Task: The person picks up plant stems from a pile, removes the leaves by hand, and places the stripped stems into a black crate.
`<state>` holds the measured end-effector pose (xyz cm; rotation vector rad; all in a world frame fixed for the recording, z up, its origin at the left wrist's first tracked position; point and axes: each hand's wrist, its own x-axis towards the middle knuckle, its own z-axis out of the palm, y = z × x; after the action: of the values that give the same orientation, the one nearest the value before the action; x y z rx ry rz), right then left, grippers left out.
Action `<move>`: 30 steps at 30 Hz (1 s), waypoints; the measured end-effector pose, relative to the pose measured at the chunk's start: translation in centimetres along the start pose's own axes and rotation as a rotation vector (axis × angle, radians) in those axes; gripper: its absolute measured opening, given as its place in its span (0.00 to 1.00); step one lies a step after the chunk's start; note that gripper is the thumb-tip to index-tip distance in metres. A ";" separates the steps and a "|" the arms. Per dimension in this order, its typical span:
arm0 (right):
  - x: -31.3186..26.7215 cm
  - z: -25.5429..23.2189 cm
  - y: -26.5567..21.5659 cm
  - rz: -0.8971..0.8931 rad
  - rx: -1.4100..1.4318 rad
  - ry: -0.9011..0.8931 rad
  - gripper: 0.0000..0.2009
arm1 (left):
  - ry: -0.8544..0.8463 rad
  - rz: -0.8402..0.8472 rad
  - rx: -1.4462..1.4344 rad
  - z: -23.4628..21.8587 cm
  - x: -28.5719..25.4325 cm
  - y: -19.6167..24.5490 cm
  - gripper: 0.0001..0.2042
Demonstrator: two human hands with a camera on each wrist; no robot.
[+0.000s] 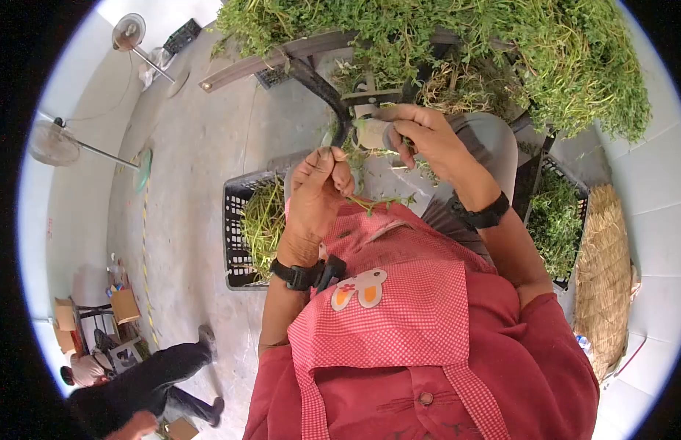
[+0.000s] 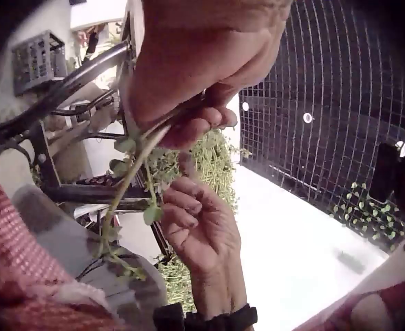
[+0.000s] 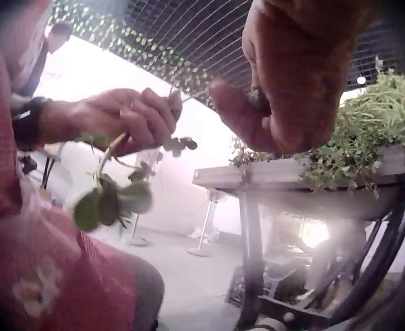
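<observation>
My left hand (image 1: 316,192) pinches a leafy green stem (image 1: 383,202) between thumb and fingers, over the lap. In the left wrist view the pale stem (image 2: 135,171) hangs below the fingers, with small round leaves along it. My right hand (image 1: 433,141) is raised a little farther out to the right, apart from the left hand, its fingers partly bent. In the right wrist view a small grey-green bit (image 3: 257,101) shows between its thumb and forefinger; I cannot tell whether it is gripped. A heap of leafy greens (image 1: 458,37) covers the table edge ahead.
Black crates of greens stand on both sides, the left crate (image 1: 236,271) and the right crate (image 1: 572,279). The wooden table rim (image 1: 245,72) and its dark metal leg (image 1: 322,88) are just ahead. A straw bundle (image 1: 603,279) lies at right. Another person (image 1: 150,385) is at lower left.
</observation>
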<state>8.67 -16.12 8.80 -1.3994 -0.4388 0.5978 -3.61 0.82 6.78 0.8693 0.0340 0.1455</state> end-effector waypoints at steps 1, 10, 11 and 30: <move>-0.1 -0.1 -0.3 -0.011 0.044 -0.127 0.12 | -0.073 -0.013 -0.117 -0.1 0.2 0.0 0.09; -1.3 1.6 2.8 -0.370 -0.561 -0.215 0.12 | -0.204 -0.104 -0.313 0.1 0.1 0.2 0.08; -1.3 1.8 3.0 -0.371 -0.560 -0.218 0.12 | -0.202 -0.101 -0.312 0.2 0.1 0.2 0.08; -1.2 -1.0 0.7 0.045 0.339 -0.106 0.11 | 0.129 -0.045 0.185 0.3 0.3 -0.8 0.11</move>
<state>8.27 -17.53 8.06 -1.0595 -0.3711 0.7486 -3.23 0.12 6.32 1.0418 0.1901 0.1577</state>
